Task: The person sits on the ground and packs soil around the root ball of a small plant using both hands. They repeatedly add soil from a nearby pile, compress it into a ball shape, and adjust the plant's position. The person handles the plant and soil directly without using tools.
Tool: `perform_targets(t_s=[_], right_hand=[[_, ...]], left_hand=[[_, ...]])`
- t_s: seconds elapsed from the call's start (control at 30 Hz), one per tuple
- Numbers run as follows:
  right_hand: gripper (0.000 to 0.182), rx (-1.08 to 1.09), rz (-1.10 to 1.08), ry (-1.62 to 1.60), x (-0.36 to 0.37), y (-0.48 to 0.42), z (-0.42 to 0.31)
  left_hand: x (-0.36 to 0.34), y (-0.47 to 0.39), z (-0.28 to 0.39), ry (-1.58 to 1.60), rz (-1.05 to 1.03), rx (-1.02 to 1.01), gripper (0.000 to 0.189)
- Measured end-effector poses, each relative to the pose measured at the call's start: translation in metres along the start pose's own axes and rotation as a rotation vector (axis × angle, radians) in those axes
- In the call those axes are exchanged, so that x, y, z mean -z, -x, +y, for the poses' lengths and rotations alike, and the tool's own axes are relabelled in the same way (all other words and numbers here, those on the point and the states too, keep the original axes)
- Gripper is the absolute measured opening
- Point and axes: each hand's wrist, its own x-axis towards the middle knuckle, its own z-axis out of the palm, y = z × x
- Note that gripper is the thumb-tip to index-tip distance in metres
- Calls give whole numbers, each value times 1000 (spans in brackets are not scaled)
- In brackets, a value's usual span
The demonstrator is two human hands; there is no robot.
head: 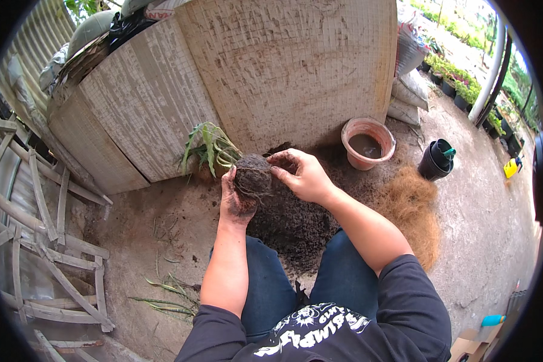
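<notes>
A ball of dark soil and roots point(253, 176) rests in my left hand point(237, 199), whose palm and fingers are smeared with soil. Green leafy stems point(212, 147) stick out from the ball to the upper left. My right hand point(305, 174) is at the ball's right side, with soiled thumb and fingertips bent towards it; whether they pinch a root strand I cannot tell. Below both hands a heap of dark loose soil point(294, 226) lies on the ground, partly hidden by my right forearm. Brown coir fibre point(412, 212) is piled right of that forearm.
A clay-coloured pot point(366, 145) holding murky water stands by the upright boards point(289, 72). Stacked black plastic pots point(435, 160) are at the right, near a yellow bottle point(510, 168). Cut long leaves point(167, 296) lie lower left, beside a wooden frame point(63, 258). Filled sacks point(409, 90) stand upper right.
</notes>
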Motion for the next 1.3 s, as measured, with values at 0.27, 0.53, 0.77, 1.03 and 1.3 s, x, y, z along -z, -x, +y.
perform_targets(t_s=[0.27,0.53,0.77,1.03,1.3], right_hand=[[14,316,82,315,6,-2,-2],[15,398,204,295,9,-3,-3],[18,455,22,538,10,3,-18],[15,383,36,581,2,3,-12],[19,375,90,590,6,5,-15]], left_hand=[[7,-2,0,6,67,5,41],[5,0,-3,-87,101,33,35],[-9,2,-6,-137,95,-13,28],[-7,2,-5,-157,107,-28,28],[-15,3,-9,-302,128,35,27]])
